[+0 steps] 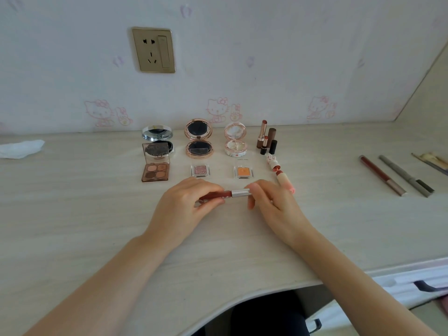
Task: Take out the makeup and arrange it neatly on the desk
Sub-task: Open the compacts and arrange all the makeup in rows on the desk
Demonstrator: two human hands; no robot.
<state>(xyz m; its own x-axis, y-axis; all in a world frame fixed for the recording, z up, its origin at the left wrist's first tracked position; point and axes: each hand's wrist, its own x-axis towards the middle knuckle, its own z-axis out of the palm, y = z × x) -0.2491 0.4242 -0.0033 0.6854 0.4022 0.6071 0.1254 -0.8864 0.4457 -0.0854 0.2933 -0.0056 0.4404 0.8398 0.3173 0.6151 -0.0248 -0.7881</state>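
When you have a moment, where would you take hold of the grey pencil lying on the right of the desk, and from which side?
Grip the grey pencil mid-shaft, from above, fingers across its width. It lies flat on the desk, slim and long, so the ends offer little purchase. The red pencil lies close alongside on its left, so keep the pinch narrow, probably.

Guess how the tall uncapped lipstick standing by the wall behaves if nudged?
The tall uncapped lipstick looks narrow-based and upright, so it probably tips easily. Being round, it would likely roll. It could knock over the shorter tubes close beside it.
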